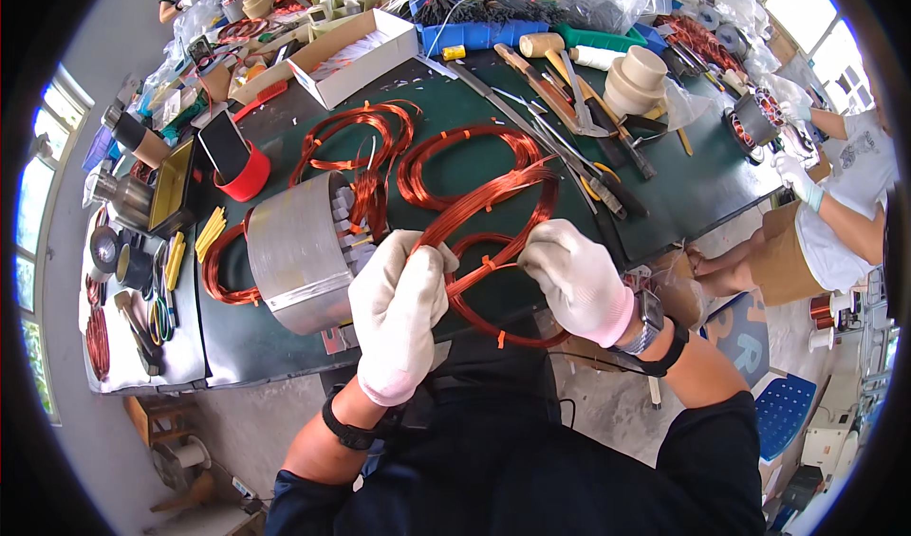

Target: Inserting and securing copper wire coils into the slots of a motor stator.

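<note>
My left hand (399, 313), in a white glove, is closed on a coil of copper wire (489, 194), whose strands run up and to the right. On the coil's other side my right hand (577, 285), also gloved, pinches the wire near an orange tie. A metal motor stator (296, 251) lies on its side left of my left hand. White slot pieces line its near end, and coil windings come out of it. Behind the held coil rests a second tied copper coil (427, 171). Another looped coil (323, 142) lies past the stator.
Pliers, mallets and long blades (569, 109) spread across the dark green bench (664, 218). A white carton (356, 62), a red tape roll holder (249, 175) and yellow strips (211, 232) stand around the stator. At right, another person's gloved hands (797, 180) are near a second stator (757, 119).
</note>
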`<state>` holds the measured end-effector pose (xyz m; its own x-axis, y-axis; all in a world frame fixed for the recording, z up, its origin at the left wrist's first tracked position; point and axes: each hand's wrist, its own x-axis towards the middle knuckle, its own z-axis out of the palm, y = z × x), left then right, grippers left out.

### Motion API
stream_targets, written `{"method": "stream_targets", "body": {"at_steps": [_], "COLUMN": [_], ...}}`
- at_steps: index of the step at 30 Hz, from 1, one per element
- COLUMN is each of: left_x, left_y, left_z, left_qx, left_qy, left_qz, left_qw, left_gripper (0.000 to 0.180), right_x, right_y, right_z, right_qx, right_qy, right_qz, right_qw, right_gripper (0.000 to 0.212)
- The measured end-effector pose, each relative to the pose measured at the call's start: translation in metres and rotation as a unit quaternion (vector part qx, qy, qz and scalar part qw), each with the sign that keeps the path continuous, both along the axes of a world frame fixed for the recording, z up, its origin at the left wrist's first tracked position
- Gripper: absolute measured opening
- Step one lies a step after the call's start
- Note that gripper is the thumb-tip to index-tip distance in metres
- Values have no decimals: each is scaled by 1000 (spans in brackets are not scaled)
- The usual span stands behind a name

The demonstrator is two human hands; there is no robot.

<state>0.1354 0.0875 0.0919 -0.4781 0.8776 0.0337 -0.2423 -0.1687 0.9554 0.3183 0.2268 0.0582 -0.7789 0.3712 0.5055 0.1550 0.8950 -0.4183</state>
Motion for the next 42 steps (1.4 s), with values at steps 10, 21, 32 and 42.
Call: {"method": "stream_targets", "body": {"at_steps": [10, 21, 32, 42], "left_x": [8, 9, 6, 9], "left_y": [-6, -9, -4, 4], "left_z": [-1, 0, -7, 2], "left_qx": [4, -16, 9, 76], "left_qy": [148, 177, 106, -138], "left_qz": [-47, -51, -41, 22], "left_qw": [988, 983, 993, 987], "left_gripper": [28, 25, 25, 26], "right_x": [-24, -27, -28, -4], "right_y": [28, 33, 4, 0], "right_z": [-4, -14, -8, -18], "right_qx": [-180, -126, 52, 57], "right_qy": [-158, -227, -166, -64], "right_qz": [70, 152, 13, -33], "right_qw": [968, 954, 985, 996], "right_gripper": [16, 22, 7, 13]}}
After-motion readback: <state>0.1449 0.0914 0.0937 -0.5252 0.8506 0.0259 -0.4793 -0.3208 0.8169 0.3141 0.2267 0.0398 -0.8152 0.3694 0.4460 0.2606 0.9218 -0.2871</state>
